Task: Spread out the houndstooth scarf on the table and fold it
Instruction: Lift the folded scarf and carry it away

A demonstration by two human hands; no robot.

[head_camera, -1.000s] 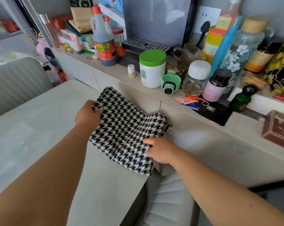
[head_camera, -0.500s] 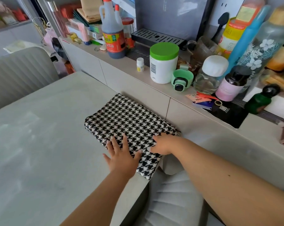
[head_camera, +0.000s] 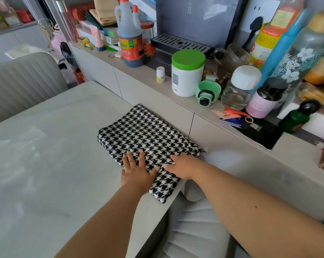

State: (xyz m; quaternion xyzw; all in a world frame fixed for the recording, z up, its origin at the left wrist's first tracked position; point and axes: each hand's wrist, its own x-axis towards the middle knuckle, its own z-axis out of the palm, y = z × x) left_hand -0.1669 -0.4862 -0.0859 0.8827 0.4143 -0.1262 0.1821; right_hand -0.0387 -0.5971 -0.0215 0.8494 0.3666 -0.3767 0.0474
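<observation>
Both hands flat, fingers straight, pressing on houndstooth scarf (head_camera: pixel 148 138): left hand (head_camera: pixel 137 172) on its near part, right hand (head_camera: pixel 183 165) just beside, at scarf's right edge. Scarf folded into compact rectangle, lying on table (head_camera: pixel 45 164) at far right corner, against cabinet ledge (head_camera: pixel 144 79) crowded with bottles.

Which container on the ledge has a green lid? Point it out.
The white tub with the flat bright-green lid, behind the scarf. The small bottle and glass jar beside it have white caps.

Pale table (head_camera: pixel 45 164) beside a cluttered sideboard (head_camera: pixel 148 84) (grey ribbed chair (head_camera: pixel 21 81) behind)
</observation>
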